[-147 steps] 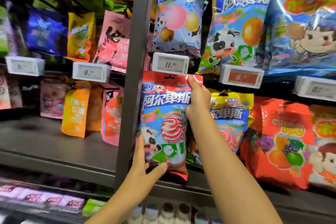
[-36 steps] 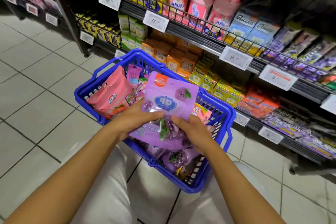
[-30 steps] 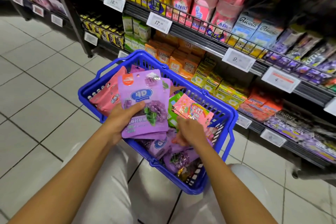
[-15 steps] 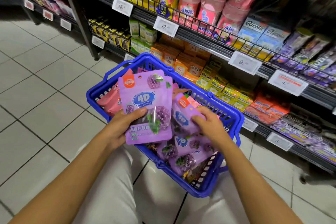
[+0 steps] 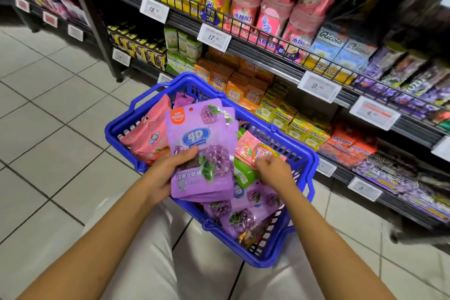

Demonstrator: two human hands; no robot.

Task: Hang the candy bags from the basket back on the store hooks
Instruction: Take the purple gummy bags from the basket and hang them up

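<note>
You can't count the purple bags (image 5: pixel 199 151) stacked behind the front one in your left hand (image 5: pixel 165 173). Your right hand (image 5: pixel 272 168) hides its own fingertips, so any grip is unclear. The basket (image 5: pixel 302 153) floor is buried, and price tags (image 5: pixel 319 85) blur.

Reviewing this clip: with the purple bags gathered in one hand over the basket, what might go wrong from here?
1. The left hand grips several stacked purple 4D bags near their lower half; the glossy stack looks fanned, so one may slide out.
2. The right hand digs among loose bags in the blue basket, which seems propped on the lap; it might tip.
3. Only the front bag's hang hole shows; misaligned holes may slow hanging.
</note>
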